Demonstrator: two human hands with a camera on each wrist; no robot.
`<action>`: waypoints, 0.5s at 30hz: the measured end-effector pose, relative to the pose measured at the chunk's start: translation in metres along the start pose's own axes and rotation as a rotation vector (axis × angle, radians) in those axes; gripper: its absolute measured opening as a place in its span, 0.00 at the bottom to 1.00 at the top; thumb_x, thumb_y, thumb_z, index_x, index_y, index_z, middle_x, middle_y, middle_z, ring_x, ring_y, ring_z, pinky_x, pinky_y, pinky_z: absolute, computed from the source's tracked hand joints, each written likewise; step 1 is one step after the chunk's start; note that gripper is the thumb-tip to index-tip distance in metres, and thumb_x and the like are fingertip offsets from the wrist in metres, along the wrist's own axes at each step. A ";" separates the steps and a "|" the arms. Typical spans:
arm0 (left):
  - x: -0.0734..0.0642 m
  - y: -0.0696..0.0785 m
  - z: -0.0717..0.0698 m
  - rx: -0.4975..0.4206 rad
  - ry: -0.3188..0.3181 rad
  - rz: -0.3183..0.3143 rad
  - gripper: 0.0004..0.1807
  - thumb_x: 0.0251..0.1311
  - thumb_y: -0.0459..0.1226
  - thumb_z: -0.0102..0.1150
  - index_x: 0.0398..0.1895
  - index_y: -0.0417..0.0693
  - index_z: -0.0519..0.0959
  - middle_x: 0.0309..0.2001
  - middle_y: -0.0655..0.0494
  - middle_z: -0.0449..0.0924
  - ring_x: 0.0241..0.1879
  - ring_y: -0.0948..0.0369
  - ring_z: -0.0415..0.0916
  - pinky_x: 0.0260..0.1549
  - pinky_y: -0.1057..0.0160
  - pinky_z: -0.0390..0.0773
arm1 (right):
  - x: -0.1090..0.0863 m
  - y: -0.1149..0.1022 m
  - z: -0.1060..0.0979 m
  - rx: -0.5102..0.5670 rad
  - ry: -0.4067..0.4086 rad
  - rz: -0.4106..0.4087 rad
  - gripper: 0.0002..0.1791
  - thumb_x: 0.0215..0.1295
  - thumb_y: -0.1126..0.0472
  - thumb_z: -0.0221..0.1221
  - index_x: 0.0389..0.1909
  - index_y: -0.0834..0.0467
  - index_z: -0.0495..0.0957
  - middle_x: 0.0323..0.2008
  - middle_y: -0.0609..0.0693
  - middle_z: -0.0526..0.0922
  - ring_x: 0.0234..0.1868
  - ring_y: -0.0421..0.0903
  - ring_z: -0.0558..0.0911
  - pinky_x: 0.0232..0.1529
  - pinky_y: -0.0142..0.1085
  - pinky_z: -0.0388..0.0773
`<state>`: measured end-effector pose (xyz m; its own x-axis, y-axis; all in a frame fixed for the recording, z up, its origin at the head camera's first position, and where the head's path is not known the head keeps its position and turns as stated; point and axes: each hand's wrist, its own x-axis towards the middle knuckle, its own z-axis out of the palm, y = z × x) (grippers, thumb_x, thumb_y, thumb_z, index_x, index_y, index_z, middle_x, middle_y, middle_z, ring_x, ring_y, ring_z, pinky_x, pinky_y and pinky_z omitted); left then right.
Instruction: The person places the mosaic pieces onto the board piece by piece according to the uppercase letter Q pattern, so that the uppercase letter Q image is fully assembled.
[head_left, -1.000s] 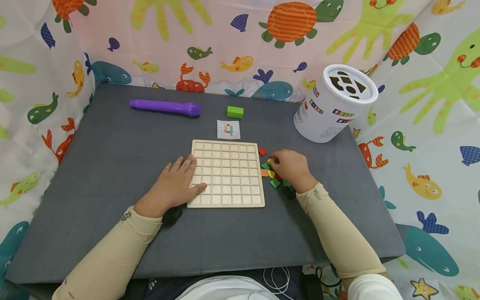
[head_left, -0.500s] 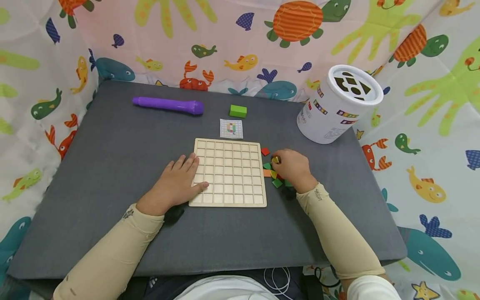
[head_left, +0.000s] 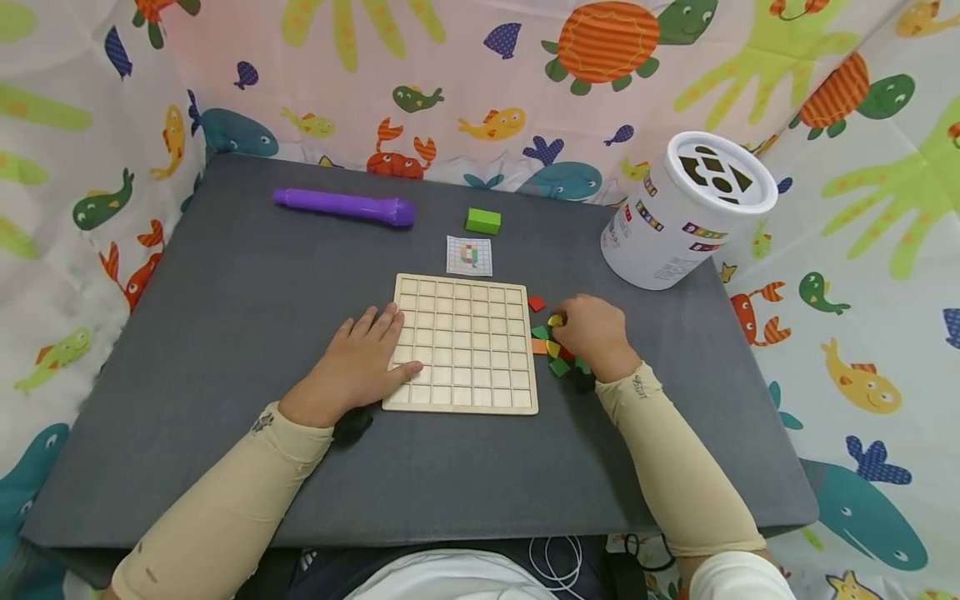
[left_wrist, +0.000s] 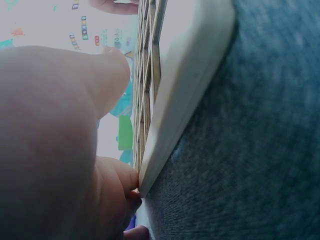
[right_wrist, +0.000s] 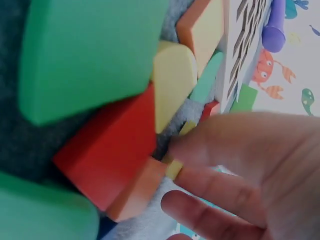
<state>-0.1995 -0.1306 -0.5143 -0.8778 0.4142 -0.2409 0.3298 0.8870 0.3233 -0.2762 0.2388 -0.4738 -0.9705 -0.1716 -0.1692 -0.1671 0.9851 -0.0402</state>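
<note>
Near pinched yellow block [right_wrist: 174,170], orange block [right_wrist: 137,191] hidden from head view.

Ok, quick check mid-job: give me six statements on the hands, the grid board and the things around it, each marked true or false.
1. The left hand lies over the left edge of the grid board. True.
2. The right hand pinches a yellow piece. True.
3. The grid board is partly filled. False: no pieces sit in its visible part; the loose coloured pieces lie by its right edge.
4. The purple tube is right of the green block. False: it is to the left.
5. The pattern card lies between the green block and the grid board. True.
6. The white tub lies on its side. False: it stands upright.
</note>
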 end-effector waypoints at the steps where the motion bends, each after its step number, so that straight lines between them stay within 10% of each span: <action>1: 0.000 0.000 0.000 0.002 -0.001 0.001 0.51 0.80 0.64 0.43 0.87 0.38 0.44 0.86 0.42 0.39 0.84 0.38 0.39 0.77 0.34 0.45 | 0.000 -0.001 -0.001 0.007 0.014 -0.001 0.13 0.66 0.56 0.65 0.48 0.52 0.92 0.39 0.52 0.86 0.36 0.51 0.81 0.33 0.52 0.79; 15: -0.002 0.004 -0.004 0.010 0.015 -0.011 0.50 0.80 0.64 0.45 0.87 0.37 0.47 0.86 0.41 0.41 0.83 0.38 0.41 0.77 0.34 0.47 | 0.020 -0.097 -0.012 0.121 0.064 -0.272 0.11 0.71 0.53 0.65 0.47 0.51 0.92 0.40 0.46 0.88 0.32 0.44 0.81 0.30 0.44 0.81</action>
<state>-0.1982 -0.1289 -0.5093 -0.8865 0.4014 -0.2303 0.3236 0.8935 0.3114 -0.2816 0.1399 -0.4615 -0.9025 -0.4242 -0.0738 -0.4044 0.8939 -0.1934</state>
